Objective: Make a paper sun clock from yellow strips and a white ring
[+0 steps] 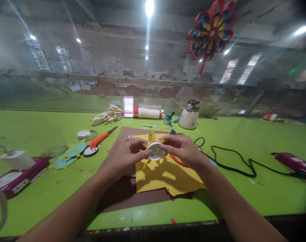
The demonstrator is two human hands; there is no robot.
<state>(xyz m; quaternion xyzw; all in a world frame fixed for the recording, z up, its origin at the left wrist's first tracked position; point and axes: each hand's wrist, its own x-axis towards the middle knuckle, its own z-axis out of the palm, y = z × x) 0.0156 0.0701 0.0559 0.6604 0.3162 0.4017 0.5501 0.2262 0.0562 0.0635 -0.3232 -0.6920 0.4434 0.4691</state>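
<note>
Both my hands meet over the middle of the green table point(42, 134), pinching a small white paper disc point(155, 151) with yellow paper petals around it. My left hand point(125, 156) grips the disc's left edge with closed fingers. My right hand point(184, 149) holds its right edge, thumb and fingers pressed on it. Under the hands lies a yellow paper sheet point(165, 176) on a brown sheet point(125, 195). A red curved strip point(179, 162) shows below my right hand.
An orange utility knife point(102, 137), blue paper circles point(69, 154) and tape rolls point(110, 114) lie at left. A white glue pot point(190, 115) stands behind. A black cable point(233, 161) runs right to a purple device point(296, 163). A paper pinwheel point(212, 30) hangs on the mesh wall.
</note>
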